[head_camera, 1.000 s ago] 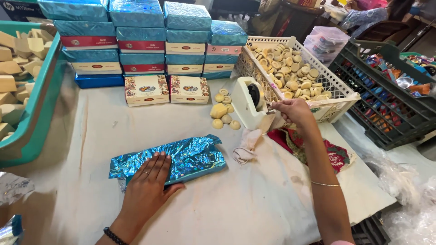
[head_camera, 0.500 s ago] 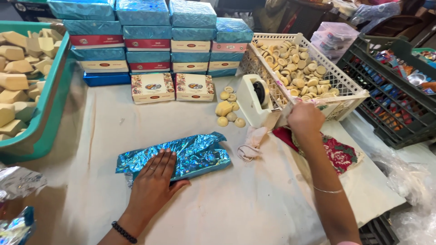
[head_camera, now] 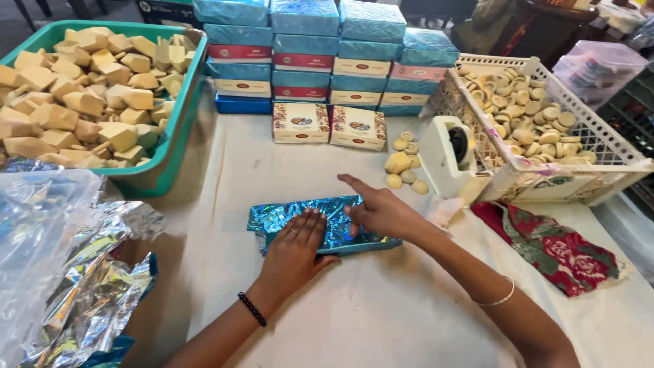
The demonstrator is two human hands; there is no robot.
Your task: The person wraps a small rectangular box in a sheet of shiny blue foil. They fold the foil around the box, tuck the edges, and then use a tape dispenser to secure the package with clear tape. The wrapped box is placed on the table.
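A flat box wrapped in shiny blue foil (head_camera: 279, 217) lies on the white-covered table in front of me. My left hand (head_camera: 296, 249) rests palm down on its near side, fingers spread. My right hand (head_camera: 381, 211) lies on the box's right half with the index finger stretched out along the top. Whether a strip of tape sits under those fingers cannot be made out. A white tape dispenser (head_camera: 443, 157) stands just beyond the box on the right.
A green tub (head_camera: 174, 146) of beige blocks stands at the left. Stacked blue and patterned boxes (head_camera: 306, 54) line the back, two single boxes (head_camera: 300, 123) before them. A white basket (head_camera: 565, 180) holds round pieces; loose ones (head_camera: 402, 167) lie nearby. A red floral cloth (head_camera: 558, 249) lies right, and crumpled foil sheets (head_camera: 61, 259) near left.
My right hand has left the tape dispenser and come down onto the wrapped box. My left hand has stayed flat on the box. The view has shifted left.
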